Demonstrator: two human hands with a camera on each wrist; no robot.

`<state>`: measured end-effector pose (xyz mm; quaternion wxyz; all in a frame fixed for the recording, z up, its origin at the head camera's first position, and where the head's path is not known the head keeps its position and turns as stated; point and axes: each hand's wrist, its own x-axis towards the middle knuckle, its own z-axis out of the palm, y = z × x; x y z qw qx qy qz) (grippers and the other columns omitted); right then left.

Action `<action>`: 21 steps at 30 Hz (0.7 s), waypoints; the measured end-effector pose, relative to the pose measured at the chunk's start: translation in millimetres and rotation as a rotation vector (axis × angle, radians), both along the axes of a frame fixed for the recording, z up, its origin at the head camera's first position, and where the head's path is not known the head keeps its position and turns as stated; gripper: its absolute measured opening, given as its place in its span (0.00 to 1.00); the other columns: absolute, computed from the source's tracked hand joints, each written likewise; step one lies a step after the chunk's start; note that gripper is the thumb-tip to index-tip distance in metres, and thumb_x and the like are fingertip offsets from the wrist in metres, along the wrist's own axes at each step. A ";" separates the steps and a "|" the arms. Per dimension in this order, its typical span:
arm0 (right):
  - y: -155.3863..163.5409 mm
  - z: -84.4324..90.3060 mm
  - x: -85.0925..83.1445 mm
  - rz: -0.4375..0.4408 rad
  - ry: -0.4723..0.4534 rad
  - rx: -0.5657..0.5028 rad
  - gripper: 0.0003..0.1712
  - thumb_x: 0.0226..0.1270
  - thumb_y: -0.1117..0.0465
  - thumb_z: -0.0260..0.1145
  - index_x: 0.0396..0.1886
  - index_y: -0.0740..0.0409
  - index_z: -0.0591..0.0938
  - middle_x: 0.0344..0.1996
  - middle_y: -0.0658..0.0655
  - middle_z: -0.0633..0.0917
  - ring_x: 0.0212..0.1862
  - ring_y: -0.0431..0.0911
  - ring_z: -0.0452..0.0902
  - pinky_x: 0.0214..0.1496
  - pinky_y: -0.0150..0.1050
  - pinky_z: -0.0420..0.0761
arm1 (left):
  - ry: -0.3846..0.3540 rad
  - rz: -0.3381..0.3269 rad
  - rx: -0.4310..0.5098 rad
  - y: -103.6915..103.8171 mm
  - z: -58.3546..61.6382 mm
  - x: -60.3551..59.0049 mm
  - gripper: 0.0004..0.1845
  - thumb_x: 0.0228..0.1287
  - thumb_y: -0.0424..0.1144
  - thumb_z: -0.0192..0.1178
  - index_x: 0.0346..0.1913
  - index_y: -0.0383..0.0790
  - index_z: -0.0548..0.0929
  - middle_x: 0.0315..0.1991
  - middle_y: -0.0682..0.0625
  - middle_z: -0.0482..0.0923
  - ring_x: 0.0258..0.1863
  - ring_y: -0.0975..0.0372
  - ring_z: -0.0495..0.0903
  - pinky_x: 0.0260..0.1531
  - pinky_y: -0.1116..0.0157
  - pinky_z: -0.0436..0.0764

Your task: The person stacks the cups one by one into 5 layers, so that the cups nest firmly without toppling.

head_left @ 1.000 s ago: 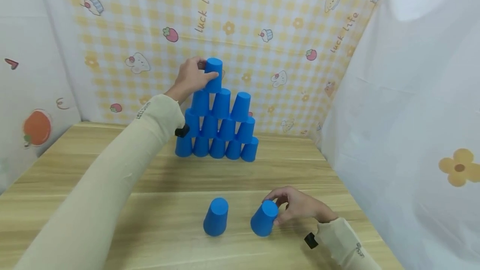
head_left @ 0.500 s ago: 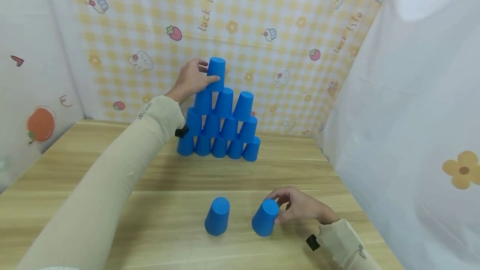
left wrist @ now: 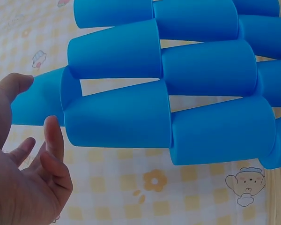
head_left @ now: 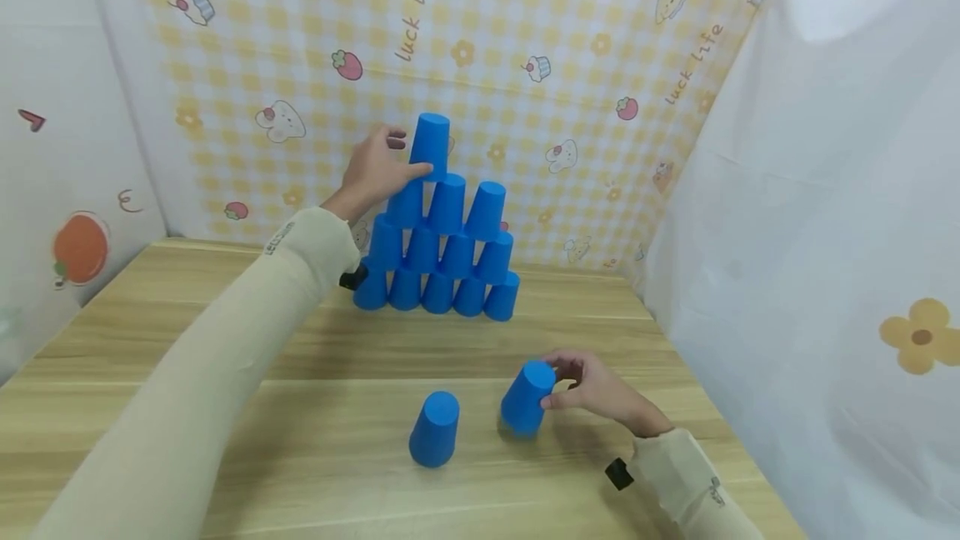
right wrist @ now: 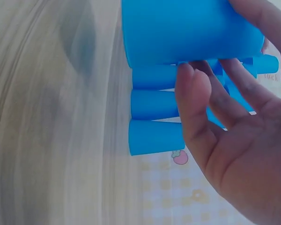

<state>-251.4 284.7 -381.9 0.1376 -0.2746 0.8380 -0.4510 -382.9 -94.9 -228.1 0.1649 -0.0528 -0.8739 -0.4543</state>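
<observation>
Fifteen blue cups in all, mouths down, on a pale wooden desk [head_left: 300, 357]. Thirteen of them stacked into a pyramid [head_left: 442, 261] at the far edge, near a checked yellow backdrop [head_left: 570, 40]: five at the bottom, then four, then three, and one top cup [head_left: 431, 144] perched toward the left of the third row.

Left hand [head_left: 375, 169] raised beside that top cup, on its left. Fingers [left wrist: 54, 140] loose and spread, not wrapped round anything. Thumb tip resting against the cup's side, the other fingertips just clear of it. Beige sleeve [head_left: 225, 357] stretched across the desk's left half.

Right hand [head_left: 592, 390] low at the near right, well apart from the pyramid. Fingers [right wrist: 192, 108] and thumb curled round a tilted cup [head_left: 525, 400], pinching it near its closed end. Closed end leaning toward the hand, open rim pointing down and left, with a shadow on the wood below. Rim touching the desk or just above it: cannot tell.

One lone cup [head_left: 433, 432] standing upright on its mouth just left of the tilted cup, apart from it and from both hands.
</observation>
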 end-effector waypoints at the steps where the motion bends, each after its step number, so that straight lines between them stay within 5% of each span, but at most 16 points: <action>1: -1.0 0.5 -0.7 -0.010 0.007 -0.008 0.26 0.60 0.62 0.74 0.57 0.64 0.79 0.47 0.56 0.85 0.45 0.51 0.80 0.46 0.43 0.83 | 0.003 0.001 -0.004 0.3 -0.2 1.5 0.41 0.65 0.57 0.63 0.75 0.44 0.60 0.72 0.47 0.65 0.68 0.51 0.69 0.63 0.52 0.73; 12: -13.5 11.9 -5.7 -0.182 -0.026 -0.044 0.29 0.63 0.59 0.72 0.62 0.63 0.76 0.48 0.59 0.84 0.46 0.52 0.79 0.40 0.43 0.80 | 0.038 0.072 -0.001 10.1 -5.3 22.9 0.44 0.60 0.59 0.66 0.73 0.44 0.61 0.71 0.47 0.64 0.67 0.53 0.67 0.63 0.51 0.72; 21: -24.7 20.9 -7.2 -0.318 -0.012 -0.090 0.30 0.62 0.56 0.73 0.62 0.57 0.77 0.51 0.59 0.84 0.45 0.51 0.80 0.38 0.43 0.79 | 0.117 0.060 -0.010 14.1 -30.7 42.9 0.42 0.59 0.56 0.69 0.71 0.39 0.65 0.68 0.42 0.65 0.63 0.48 0.71 0.56 0.45 0.76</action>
